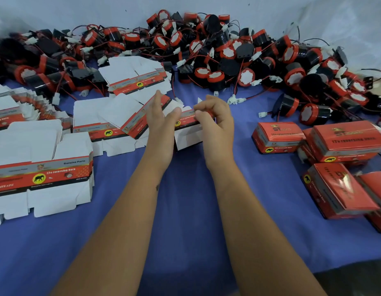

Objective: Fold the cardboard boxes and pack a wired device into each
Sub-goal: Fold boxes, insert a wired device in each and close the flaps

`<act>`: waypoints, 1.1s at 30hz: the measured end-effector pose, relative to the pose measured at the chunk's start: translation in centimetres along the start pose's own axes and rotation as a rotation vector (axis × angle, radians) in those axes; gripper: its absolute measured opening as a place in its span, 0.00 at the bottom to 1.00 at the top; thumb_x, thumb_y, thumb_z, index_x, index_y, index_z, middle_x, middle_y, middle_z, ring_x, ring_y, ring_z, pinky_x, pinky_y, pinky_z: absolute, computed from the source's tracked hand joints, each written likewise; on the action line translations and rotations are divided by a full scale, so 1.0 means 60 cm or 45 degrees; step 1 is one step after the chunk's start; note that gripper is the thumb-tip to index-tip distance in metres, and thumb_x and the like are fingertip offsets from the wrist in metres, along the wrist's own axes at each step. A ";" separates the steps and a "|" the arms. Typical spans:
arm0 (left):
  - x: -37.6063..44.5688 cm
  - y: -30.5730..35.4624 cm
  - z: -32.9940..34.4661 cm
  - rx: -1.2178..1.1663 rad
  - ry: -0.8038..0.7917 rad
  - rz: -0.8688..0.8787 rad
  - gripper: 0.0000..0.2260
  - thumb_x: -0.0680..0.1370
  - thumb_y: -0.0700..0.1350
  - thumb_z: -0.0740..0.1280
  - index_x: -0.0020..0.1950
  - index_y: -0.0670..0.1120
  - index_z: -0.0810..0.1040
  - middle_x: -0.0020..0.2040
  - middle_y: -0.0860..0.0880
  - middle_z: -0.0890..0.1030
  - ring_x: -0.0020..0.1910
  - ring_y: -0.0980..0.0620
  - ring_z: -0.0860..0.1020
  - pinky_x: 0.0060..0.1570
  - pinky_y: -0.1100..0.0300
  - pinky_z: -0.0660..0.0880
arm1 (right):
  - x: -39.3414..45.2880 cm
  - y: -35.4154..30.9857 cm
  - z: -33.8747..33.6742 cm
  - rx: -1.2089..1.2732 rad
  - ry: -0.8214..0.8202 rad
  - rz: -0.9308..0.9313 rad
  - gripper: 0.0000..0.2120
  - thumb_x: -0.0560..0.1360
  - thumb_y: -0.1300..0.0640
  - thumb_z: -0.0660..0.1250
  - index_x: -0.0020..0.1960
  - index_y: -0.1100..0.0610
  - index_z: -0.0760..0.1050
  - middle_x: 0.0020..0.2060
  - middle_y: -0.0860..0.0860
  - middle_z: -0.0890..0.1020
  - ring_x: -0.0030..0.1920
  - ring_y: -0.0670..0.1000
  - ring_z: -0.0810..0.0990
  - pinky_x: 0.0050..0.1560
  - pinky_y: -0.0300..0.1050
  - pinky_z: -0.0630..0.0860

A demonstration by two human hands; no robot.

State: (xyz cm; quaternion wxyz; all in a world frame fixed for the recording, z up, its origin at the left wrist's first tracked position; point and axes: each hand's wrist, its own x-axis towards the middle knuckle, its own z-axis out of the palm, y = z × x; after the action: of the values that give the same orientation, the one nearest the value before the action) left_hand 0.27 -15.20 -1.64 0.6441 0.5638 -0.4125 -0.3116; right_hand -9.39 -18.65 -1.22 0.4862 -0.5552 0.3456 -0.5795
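Observation:
Between my two hands is a flat red-and-white cardboard box [188, 133], held just above the blue cloth. My left hand [161, 120] lies against its left end with fingers nearly straight and the thumb pressed on the red printed band. My right hand [215, 118] pinches the box's right end with curled fingers. A big heap of black-and-red wired devices [217, 52] with white plugs lies behind my hands. Stacks of unfolded flat boxes [42, 167] sit to the left.
Several closed red boxes [339, 150] are piled at the right on the blue table cloth [185, 221]. More flat boxes [134, 75] lie behind my left hand. A pale wall runs behind the heap. One loose device [292, 107] lies right of my hands.

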 end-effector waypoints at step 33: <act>0.227 -0.038 0.065 -0.315 0.323 -0.157 0.30 0.78 0.59 0.68 0.74 0.52 0.58 0.65 0.47 0.75 0.56 0.36 0.78 0.46 0.48 0.81 | 0.313 0.059 -0.036 -0.712 0.773 0.351 0.31 0.76 0.55 0.64 0.76 0.51 0.59 0.77 0.56 0.53 0.75 0.59 0.55 0.71 0.55 0.60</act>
State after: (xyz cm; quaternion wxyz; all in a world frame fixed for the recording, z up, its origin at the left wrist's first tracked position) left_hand 3.33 -29.25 -1.35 0.7350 0.5393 -0.2513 -0.3253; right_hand -9.19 -37.75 0.94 0.2662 -0.4187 0.6875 -0.5302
